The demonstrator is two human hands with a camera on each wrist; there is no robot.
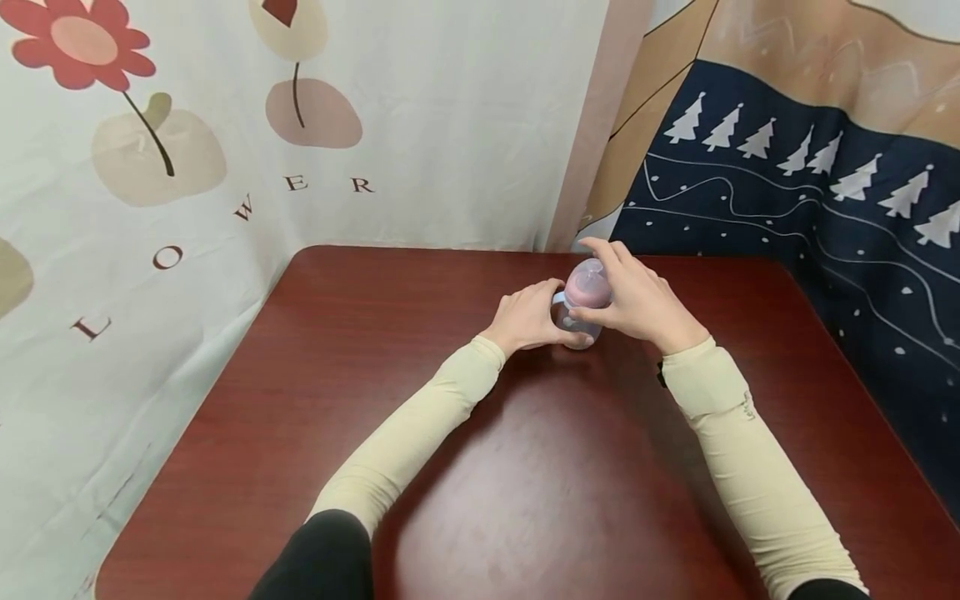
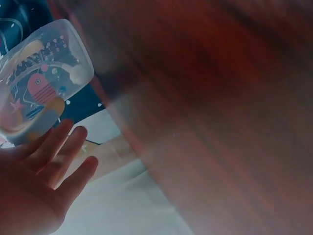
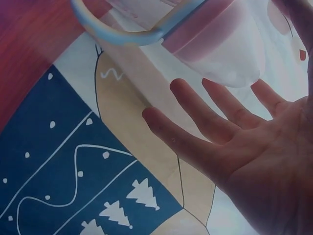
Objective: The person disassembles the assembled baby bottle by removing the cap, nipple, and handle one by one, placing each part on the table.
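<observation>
A clear baby bottle [image 1: 576,327] with a pink collar and a translucent domed cap [image 1: 588,282] is near the table's far edge. In the left wrist view, the bottle [image 2: 49,68] has a fish print and a pale blue-orange handle [image 2: 41,120]. My left hand [image 1: 531,317] is at its left side, thumb in front and loosely extended fingers [image 2: 73,142] beside the handle; whether they touch is unclear. My right hand [image 1: 637,300] spreads around the cap from the right. In the right wrist view, its fingers [image 3: 190,142] are extended just below the cap [image 3: 230,58].
The brown-red table [image 1: 510,483] has rounded corners. Behind it hangs a white curtain [image 1: 450,125] with flower prints and letters. A dark blue cloth [image 1: 750,192] with white trees hangs at the right.
</observation>
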